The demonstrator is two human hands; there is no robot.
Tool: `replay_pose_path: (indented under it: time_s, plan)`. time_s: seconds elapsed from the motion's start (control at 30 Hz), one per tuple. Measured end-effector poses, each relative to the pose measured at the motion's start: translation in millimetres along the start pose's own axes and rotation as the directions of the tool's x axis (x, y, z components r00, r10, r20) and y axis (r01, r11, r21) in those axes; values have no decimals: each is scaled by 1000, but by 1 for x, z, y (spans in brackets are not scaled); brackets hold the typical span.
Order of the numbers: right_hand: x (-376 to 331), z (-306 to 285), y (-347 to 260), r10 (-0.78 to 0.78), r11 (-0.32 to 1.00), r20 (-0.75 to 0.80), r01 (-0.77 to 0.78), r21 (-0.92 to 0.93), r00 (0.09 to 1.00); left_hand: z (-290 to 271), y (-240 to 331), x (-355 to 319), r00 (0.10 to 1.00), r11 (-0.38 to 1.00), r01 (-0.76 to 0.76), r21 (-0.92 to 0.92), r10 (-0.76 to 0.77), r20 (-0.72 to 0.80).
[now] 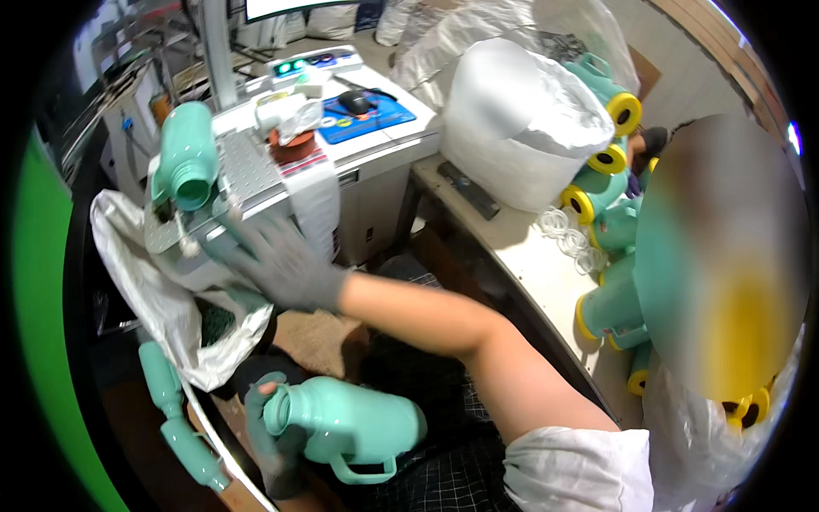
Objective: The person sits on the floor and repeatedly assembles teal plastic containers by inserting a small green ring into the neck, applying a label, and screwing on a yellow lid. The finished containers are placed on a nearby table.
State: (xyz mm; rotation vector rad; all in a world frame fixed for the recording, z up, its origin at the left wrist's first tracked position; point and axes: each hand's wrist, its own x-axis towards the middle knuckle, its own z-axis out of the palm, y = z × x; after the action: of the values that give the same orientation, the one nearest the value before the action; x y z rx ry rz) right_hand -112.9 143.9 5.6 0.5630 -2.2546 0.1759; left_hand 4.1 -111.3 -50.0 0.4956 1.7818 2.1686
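Low in front of my lap, my left hand, in a grey glove, is closed round the neck end of a mint-green plastic jug body. The jug lies on its side with its handle downward. My right hand, also gloved and smeared by motion, reaches across with its fingers stretched out, holding nothing I can see. Just beyond its fingertips, a second mint-green jug body lies on the perforated metal plate of the workstation, its open mouth toward me.
A white sack hangs open below the plate, beside more green jug bodies. A computer mouse rests on a blue pad. Rightward stand a big white bag, white rings and yellow-rimmed green jugs. A large blurred shape fills the right edge.
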Motion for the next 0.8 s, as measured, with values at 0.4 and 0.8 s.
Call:
replay_pose_path:
  time_s: [0.4, 0.8]
  plan:
    - [-253, -407, 30, 484, 570, -77, -381, -728, 872, 38, -19, 64, 869, 963, -5, 268, -129, 477]
    - [-310, -726, -88, 779, -369, -256, -88, -925, -573, 66, -47, 125, 734, 924, -140, 356, -145, 664]
